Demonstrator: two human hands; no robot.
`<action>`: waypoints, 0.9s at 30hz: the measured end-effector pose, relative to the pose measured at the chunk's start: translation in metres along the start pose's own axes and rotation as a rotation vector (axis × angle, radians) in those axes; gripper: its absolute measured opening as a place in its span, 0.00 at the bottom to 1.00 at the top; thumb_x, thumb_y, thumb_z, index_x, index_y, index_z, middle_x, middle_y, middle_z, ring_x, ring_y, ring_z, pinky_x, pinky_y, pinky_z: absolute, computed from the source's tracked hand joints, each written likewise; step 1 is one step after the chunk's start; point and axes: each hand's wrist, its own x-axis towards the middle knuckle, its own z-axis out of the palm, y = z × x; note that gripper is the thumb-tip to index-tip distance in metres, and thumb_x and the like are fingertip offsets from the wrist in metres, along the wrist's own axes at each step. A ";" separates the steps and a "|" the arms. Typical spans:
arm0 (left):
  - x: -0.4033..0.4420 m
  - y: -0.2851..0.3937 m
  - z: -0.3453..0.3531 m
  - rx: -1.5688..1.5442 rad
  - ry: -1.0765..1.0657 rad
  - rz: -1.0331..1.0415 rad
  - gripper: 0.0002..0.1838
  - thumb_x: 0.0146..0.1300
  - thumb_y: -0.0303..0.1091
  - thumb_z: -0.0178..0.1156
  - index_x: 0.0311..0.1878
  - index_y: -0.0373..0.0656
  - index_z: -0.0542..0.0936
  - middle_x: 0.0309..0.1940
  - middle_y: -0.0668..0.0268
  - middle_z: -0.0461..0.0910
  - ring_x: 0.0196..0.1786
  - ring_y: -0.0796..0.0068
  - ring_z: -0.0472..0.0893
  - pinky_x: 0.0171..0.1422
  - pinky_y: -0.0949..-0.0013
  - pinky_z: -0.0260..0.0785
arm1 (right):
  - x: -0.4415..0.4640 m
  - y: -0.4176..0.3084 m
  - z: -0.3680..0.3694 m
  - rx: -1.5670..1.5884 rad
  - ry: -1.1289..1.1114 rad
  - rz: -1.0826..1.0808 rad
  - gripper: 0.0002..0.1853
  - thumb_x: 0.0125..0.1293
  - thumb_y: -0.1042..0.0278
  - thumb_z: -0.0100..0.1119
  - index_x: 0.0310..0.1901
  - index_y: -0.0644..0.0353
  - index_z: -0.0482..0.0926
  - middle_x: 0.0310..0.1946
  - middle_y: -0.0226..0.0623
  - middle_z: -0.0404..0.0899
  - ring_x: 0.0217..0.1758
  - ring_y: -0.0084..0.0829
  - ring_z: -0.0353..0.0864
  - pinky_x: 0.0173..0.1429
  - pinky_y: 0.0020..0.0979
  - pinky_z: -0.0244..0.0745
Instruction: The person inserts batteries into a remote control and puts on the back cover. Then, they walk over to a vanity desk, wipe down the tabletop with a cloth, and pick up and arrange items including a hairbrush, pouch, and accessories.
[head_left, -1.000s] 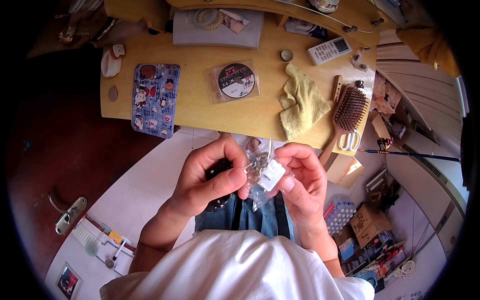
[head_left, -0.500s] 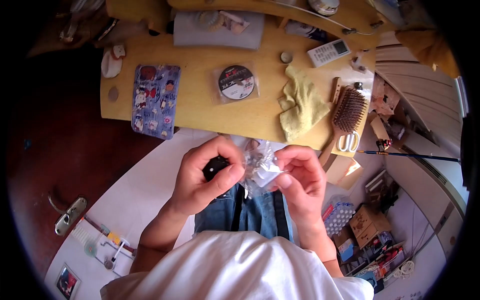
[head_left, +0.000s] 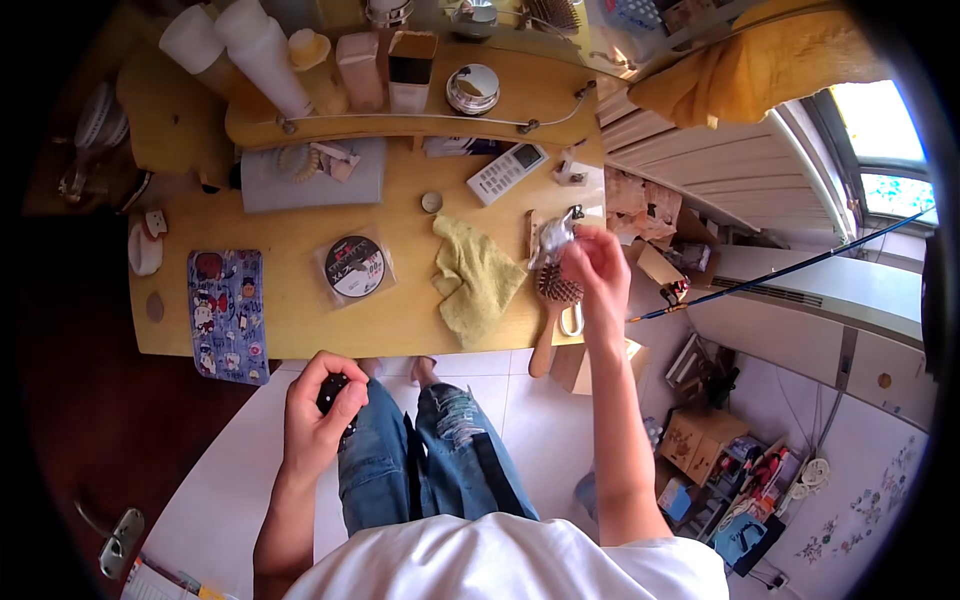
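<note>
My left hand (head_left: 312, 415) is closed around a small black object with white dots (head_left: 331, 388), just off the desk's front edge. Most of that object is hidden by my fingers. Out to the right, my right hand (head_left: 603, 282) pinches a crumpled clear plastic bag (head_left: 553, 238) above the desk's right end. Beneath it lies a wooden hairbrush (head_left: 545, 340), with white-handled scissors (head_left: 571, 322) beside it. A yellow-green cloth (head_left: 475, 285) is spread to the left of the brush.
On the desk (head_left: 300, 330) are a line spool in a clear case (head_left: 354, 266), a blue patterned mat or pouch (head_left: 228, 318) overhanging the edge, and a white remote control (head_left: 508, 173). Bottles (head_left: 262, 60) stand on the raised shelf. A fishing rod (head_left: 770, 282) slants across the right.
My hands have separated. The right one has carried the plastic bag right and forward over the hairbrush; the left keeps the black object. My view has shifted, showing more shelf and window.
</note>
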 end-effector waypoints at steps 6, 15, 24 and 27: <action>-0.003 -0.003 0.005 -0.001 -0.032 -0.027 0.08 0.60 0.33 0.58 0.35 0.38 0.73 0.24 0.71 0.73 0.28 0.86 0.71 0.34 0.81 0.62 | 0.062 0.013 -0.019 -0.447 0.078 -0.176 0.12 0.60 0.73 0.59 0.46 0.60 0.76 0.32 0.31 0.81 0.37 0.20 0.78 0.43 0.23 0.72; -0.001 0.000 0.007 0.000 -0.038 -0.029 0.08 0.60 0.33 0.57 0.35 0.38 0.73 0.24 0.70 0.74 0.29 0.85 0.71 0.35 0.80 0.63 | 0.086 0.029 -0.020 -0.685 -0.123 -0.248 0.16 0.56 0.73 0.61 0.48 0.60 0.75 0.34 0.39 0.79 0.37 0.32 0.79 0.42 0.30 0.71; 0.000 -0.001 0.008 0.024 -0.067 -0.039 0.08 0.61 0.33 0.57 0.35 0.38 0.73 0.24 0.70 0.73 0.29 0.85 0.71 0.35 0.80 0.63 | 0.153 0.036 -0.029 -1.312 -0.052 -0.324 0.57 0.38 0.47 0.73 0.68 0.53 0.48 0.52 0.56 0.63 0.51 0.52 0.71 0.49 0.44 0.72; 0.001 0.002 0.009 0.036 -0.072 -0.042 0.08 0.61 0.33 0.57 0.35 0.38 0.73 0.25 0.69 0.74 0.29 0.84 0.72 0.36 0.79 0.63 | 0.169 0.043 -0.028 -1.235 -0.095 -0.344 0.50 0.42 0.46 0.70 0.66 0.52 0.54 0.50 0.56 0.66 0.49 0.55 0.74 0.46 0.46 0.73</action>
